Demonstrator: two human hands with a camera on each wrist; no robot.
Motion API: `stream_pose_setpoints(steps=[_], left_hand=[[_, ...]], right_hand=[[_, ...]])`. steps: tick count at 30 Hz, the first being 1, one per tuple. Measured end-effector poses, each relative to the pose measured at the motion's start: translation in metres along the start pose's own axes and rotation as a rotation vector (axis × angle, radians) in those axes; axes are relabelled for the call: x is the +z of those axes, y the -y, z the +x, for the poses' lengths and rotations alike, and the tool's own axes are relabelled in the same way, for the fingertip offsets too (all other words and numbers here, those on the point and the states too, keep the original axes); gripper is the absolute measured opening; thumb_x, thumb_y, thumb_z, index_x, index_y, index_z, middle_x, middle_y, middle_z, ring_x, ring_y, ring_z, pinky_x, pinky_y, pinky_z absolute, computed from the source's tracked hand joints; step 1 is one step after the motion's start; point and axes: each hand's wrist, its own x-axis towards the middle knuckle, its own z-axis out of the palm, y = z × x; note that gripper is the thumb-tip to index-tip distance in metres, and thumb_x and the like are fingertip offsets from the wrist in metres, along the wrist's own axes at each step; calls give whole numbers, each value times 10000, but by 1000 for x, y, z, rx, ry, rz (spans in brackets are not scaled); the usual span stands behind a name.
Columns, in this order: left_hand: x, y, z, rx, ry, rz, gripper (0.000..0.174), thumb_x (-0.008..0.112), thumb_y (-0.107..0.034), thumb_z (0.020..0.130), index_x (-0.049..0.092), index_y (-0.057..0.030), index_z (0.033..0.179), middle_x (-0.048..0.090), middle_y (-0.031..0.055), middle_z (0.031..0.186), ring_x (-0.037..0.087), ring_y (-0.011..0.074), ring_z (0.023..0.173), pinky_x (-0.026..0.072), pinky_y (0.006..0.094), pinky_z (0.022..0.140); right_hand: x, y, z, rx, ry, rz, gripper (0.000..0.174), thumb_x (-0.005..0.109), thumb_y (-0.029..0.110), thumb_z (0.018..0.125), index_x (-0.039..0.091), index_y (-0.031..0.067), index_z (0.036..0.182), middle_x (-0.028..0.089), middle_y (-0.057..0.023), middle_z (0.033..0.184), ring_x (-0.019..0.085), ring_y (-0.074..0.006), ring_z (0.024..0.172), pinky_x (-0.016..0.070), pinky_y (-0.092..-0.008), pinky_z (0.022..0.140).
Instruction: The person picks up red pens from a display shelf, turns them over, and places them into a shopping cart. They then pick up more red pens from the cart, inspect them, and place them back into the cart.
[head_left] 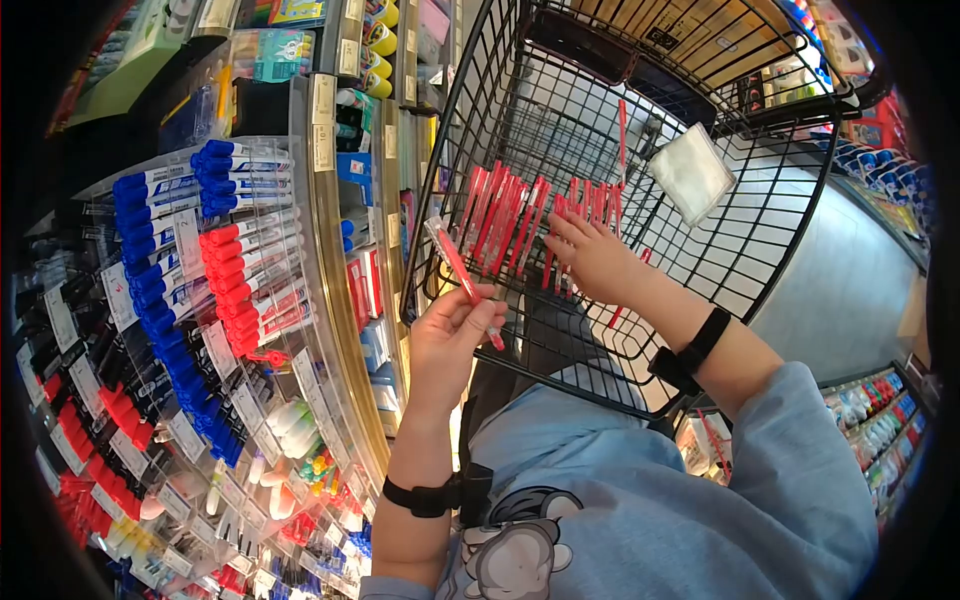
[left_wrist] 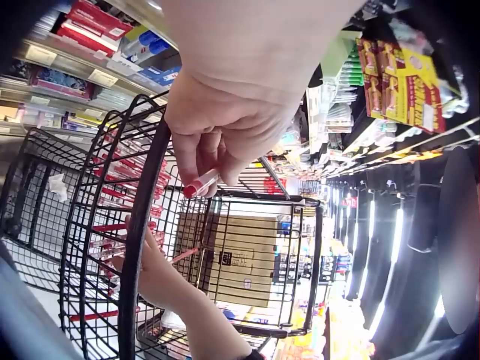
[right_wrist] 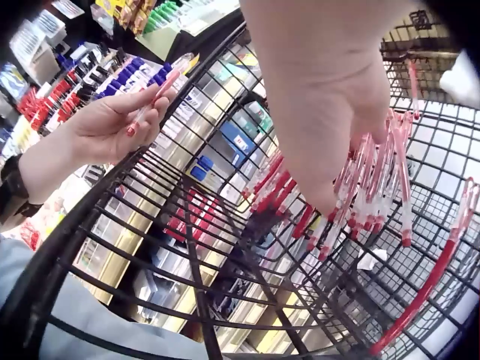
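Observation:
In the head view the left hand (head_left: 447, 345) pinches a red pen (head_left: 462, 275) with a clear cap between thumb and fingers, at the left rim of a black wire cart. Inside the cart lie many red pens (head_left: 508, 225) side by side. The right hand (head_left: 598, 262) is over the right part of these pens, fingers lowered among them. In the right wrist view the right hand (right_wrist: 322, 127) reaches down onto the red pens (right_wrist: 401, 180); its fingertips are partly hidden, so a grip cannot be told. The left wrist view shows the pen's red end (left_wrist: 201, 184) below the left hand (left_wrist: 225, 127).
The cart's wire rim (head_left: 770, 290) surrounds the pens. A white packet (head_left: 692, 175) lies at the cart's right side, and a loose red pen (head_left: 622, 140) stands apart. Shelves of blue markers (head_left: 165, 260) and red markers (head_left: 240, 270) are at the left.

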Motion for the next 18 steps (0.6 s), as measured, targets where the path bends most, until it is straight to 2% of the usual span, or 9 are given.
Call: stream_pose_setpoints(steps=[1,2,5,8,12,14,15,17,18], left_hand=[[0,-1,0,-3,-2,3,217,591,-109,880,576,10,1060,647,116,911,616,142,792,525,273,671],[0,-2,0,-4,-2,0,217,591,-109,880,576,10,1060,647,116,911,616,142,792,525,273,671],[0,-2,0,-10,-2,2,218,592,-109,879,577,9,1061,648,116,916,619,144,806,525,271,682],[0,-2,0,-11,1,10,221,594,-109,877,577,9,1063,649,117,921,621,144,814,524,267,689],[0,-3,0,-17,-1,13,226,594,-116,878,576,4,1069,651,113,922,624,143,819,522,259,705],[0,-4,1,-25,-5,17,227,593,-119,879,576,2,1071,652,112,924,625,144,823,520,256,712],[0,-4,1,-23,-4,18,226,592,-122,880,576,-2,1071,653,108,925,626,143,828,518,252,716],[1,-4,1,-23,-3,21,225,592,-125,881,577,-6,1071,654,105,927,627,141,834,515,249,721],[2,-5,1,-29,-9,11,230,595,-114,879,576,8,1073,651,111,928,627,145,832,508,248,719]], right_hand=[[-1,-2,0,-18,-162,85,477,595,55,741,503,48,1209,392,-156,1332,364,-343,1256,376,-431,985],[-5,-6,1,-17,-160,83,477,595,55,741,503,48,1209,392,-156,1332,364,-343,1256,376,-431,985],[-27,-25,5,124,-199,391,350,492,-25,767,555,24,1109,535,-187,1162,543,-337,1031,459,-383,873],[-42,-44,9,302,-236,459,356,493,-35,760,559,24,1105,546,-183,1134,551,-327,1005,456,-388,867],[-43,-47,14,292,-238,417,357,505,-33,757,559,25,1105,547,-178,1151,541,-339,1034,449,-366,892],[-29,-35,24,72,-305,186,435,521,7,748,530,55,1180,479,-158,1276,458,-337,1172,412,-419,955],[-25,-26,28,72,-306,187,435,521,7,748,530,55,1180,479,-158,1276,458,-337,1172,412,-419,955],[-18,-4,37,-42,-223,-53,563,549,54,757,434,123,1304,307,-97,1431,307,-312,1308,328,-499,1015],[-13,2,41,-43,-224,-50,563,549,54,757,434,123,1304,307,-97,1431,307,-312,1308,328,-499,1015]])
